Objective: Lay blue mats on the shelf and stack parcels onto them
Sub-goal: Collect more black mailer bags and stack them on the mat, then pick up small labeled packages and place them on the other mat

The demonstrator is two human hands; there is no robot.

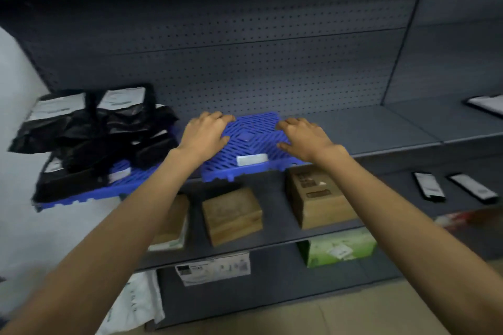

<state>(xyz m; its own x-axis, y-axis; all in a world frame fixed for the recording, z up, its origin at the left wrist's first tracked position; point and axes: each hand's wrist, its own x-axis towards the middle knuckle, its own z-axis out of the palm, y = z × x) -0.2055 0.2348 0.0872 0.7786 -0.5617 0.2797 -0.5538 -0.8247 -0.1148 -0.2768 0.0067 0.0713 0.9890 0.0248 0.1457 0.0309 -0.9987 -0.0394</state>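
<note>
On the grey metal shelf (pixel 367 128), you are pressing a blue slotted plastic mat (pixel 253 141) flat beside another blue mat (pixel 128 171) carrying black plastic parcels (pixel 103 128). Your left hand (pixel 206 136) and right hand (pixel 302 139) are resting on top, fingers (pixel 217 117) loosely bent, wrapping nothing. Next, probably: squaring it, then fetching parcels.
</note>
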